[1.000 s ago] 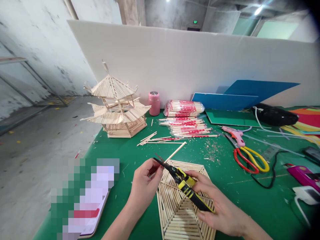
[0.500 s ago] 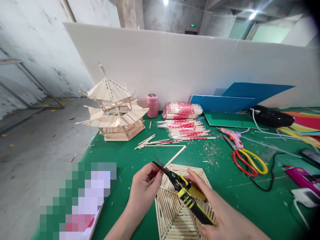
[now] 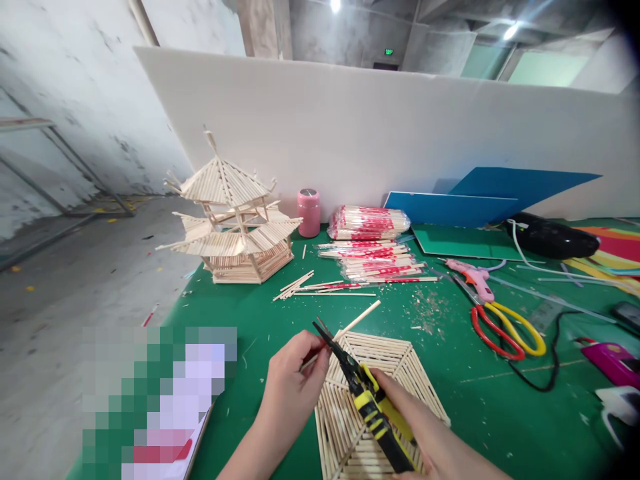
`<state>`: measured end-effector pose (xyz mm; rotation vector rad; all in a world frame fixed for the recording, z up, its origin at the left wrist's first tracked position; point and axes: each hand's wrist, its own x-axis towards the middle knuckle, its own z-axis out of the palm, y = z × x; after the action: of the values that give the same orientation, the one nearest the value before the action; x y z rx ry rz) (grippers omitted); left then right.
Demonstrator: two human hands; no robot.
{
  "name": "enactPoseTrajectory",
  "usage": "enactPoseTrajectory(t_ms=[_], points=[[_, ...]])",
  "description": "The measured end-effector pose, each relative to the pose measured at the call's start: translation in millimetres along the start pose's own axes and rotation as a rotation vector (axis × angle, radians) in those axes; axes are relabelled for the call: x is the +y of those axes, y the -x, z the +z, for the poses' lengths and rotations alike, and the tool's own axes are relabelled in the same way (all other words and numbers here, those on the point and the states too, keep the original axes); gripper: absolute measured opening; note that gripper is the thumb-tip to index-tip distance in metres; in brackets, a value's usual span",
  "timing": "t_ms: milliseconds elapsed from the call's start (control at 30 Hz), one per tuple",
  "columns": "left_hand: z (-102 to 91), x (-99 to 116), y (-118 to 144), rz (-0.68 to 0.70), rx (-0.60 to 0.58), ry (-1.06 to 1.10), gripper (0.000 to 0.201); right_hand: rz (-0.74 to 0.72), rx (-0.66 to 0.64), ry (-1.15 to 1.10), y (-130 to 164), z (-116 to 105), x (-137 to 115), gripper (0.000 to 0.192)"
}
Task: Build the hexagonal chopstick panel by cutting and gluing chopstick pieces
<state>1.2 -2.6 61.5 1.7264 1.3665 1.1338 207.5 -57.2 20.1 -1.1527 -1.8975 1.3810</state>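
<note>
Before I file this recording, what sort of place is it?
Probably an indoor craft workspace, judging by the model pagoda built of sticks, the wrapped bundle of sticks and the pink glue gun.

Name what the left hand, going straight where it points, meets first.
Probably the slim-bladed yellow-and-black hand cutter, just ahead of the left hand, though depth is unclear.

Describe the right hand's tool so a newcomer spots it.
On the green table, find the flat panel of sticks. Above it, the right hand grips the tool. Its handles are black and yellow, whereas the scissors have red and yellow ones.
</note>
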Motion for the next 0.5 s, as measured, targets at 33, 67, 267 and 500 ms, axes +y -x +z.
enactPoseTrajectory(t_ms=[33, 67, 267, 500], points=[[0.5, -1, 0, 0.04, 0.016, -0.053, 0.013, 0.016, 0.006, -0.027, 0, 0, -2, 0.093], [1.2, -1, 0, 0.076, 0.024, -0.097, 0.014, 0.032, 0.014, -0.057, 0, 1, -4, 0.093], [4.5, -1, 1, 0.2, -0.017, -0.21, 0.02, 0.133, 0.054, -0.198, -3, 11, -7, 0.069], [4.6, 8, 0, 0.297, 0.023, -0.267, 0.021, 0.079, 0.055, -0.16, 2, 2, -16, 0.083]])
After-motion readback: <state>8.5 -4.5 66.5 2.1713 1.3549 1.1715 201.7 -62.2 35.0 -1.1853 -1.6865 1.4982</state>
